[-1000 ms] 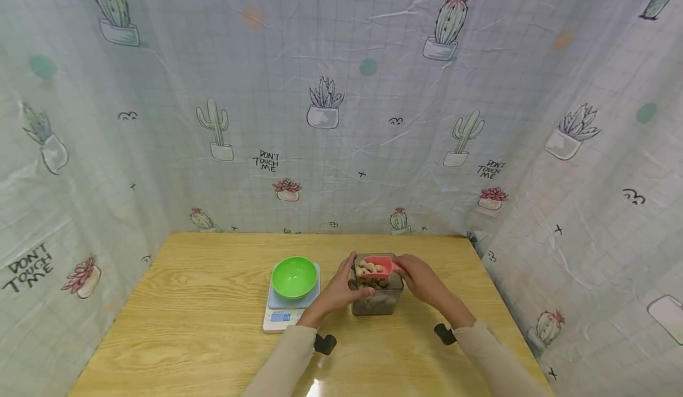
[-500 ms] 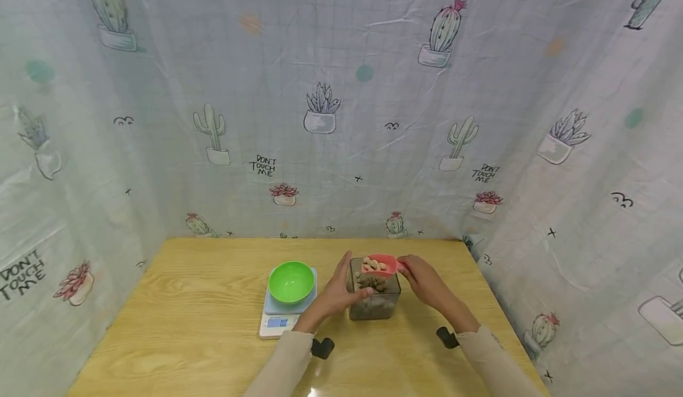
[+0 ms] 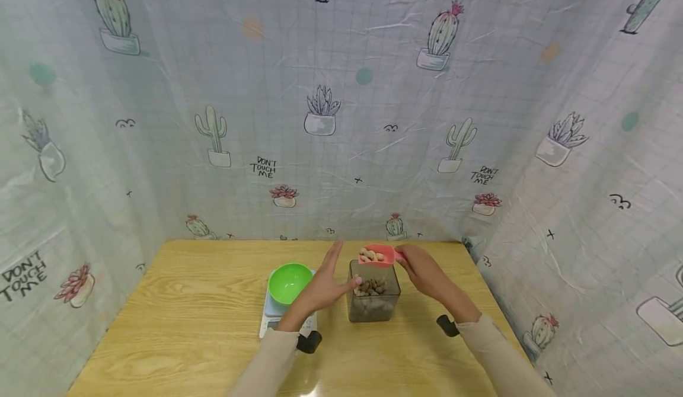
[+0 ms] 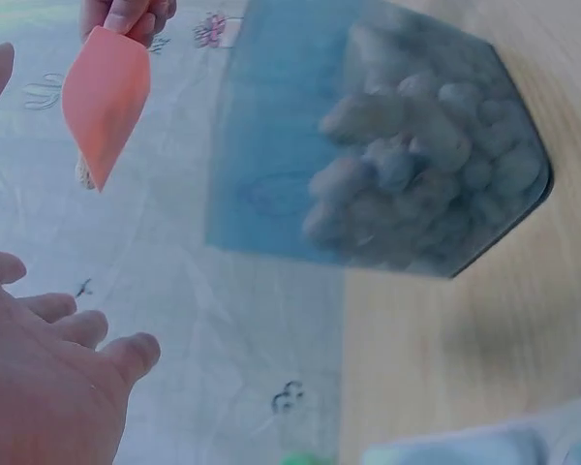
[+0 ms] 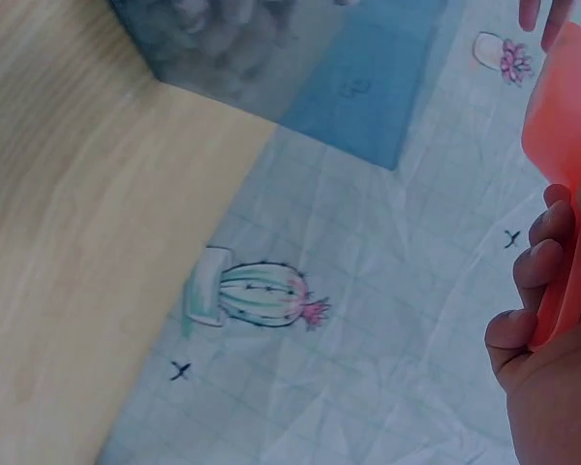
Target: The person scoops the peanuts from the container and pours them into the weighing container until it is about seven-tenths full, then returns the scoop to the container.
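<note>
From the head, we see a red scoop (image 3: pixel 385 256) of peanuts (image 3: pixel 370 255) above a see-through box (image 3: pixel 373 310), which stands near the back edge of the table (image 3: pixel 203 302). Closer to the left edge, a green bowl (image 3: pixel 289 284) sits on a scale (image 3: pixel 273 310). The left hand (image 3: pixel 323 290) has its fingers spread apart. From the left wrist, we see more: the scoop's underside (image 4: pixel 107 92) and nuts heaped low behind the box's wall (image 4: pixel 281 155). From the right wrist, we see the right hand (image 5: pixel 562 378) with fingers wrapped round the scoop's handle (image 5: pixel 573 281).
</note>
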### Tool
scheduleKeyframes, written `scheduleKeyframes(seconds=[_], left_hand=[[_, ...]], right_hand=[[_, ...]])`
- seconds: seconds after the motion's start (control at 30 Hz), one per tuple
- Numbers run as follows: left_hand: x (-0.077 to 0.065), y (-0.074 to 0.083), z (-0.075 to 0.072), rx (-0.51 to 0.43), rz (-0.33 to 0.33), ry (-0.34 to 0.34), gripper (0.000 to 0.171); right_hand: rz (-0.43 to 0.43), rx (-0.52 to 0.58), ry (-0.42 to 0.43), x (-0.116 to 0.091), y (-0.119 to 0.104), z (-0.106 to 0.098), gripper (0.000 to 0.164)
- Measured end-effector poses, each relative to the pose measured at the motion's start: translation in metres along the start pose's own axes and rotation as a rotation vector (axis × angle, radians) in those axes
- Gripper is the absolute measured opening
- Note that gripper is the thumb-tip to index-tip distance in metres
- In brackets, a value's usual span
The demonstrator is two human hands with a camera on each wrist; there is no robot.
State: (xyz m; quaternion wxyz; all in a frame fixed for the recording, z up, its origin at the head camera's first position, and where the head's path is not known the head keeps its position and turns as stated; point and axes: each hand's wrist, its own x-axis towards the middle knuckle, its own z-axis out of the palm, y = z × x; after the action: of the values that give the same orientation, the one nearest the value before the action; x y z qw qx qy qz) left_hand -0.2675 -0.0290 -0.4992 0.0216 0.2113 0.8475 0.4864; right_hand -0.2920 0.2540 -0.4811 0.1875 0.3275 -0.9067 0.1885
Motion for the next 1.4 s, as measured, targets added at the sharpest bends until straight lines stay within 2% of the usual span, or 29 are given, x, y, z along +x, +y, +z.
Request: scheduleKeyframes(seconds=[0.2,0.37,0.6,0.83,0.97,1.17,1.4], left_hand=[[-0.012,0.003,-0.021,-0.031,-0.018,0.030,0.097],[-0.023,0.003,-0.039,-0.046,-0.005,0.058,0.095],[-0.039,-0.004,-0.063,0.029,-0.008,0.135,0.095],[-0.053,-0.022,-0.084,0.060,-0.028,0.199,0.097],[-0.060,-0.034,-0.091,0.055,-0.034,0.217,0.099],[-0.065,-0.057,-0.095,0.060,-0.057,0.180,0.105],[-0.068,-0.093,-0.088,0.053,-0.167,0.100,0.115]], right_hand=[[0.011,0.011,-0.026,0.013,-0.009,-0.004,0.019],[0.018,0.014,-0.037,0.023,-0.021,-0.004,0.020],[0.032,0.021,-0.040,0.035,-0.034,0.003,0.019],[0.004,0.034,-0.045,0.050,-0.050,0.012,0.019],[-0.047,0.025,-0.028,0.058,-0.060,0.020,0.018],[-0.050,0.043,-0.089,0.069,-0.075,0.034,0.022],[-0.021,0.056,-0.178,0.077,-0.089,0.053,0.026]])
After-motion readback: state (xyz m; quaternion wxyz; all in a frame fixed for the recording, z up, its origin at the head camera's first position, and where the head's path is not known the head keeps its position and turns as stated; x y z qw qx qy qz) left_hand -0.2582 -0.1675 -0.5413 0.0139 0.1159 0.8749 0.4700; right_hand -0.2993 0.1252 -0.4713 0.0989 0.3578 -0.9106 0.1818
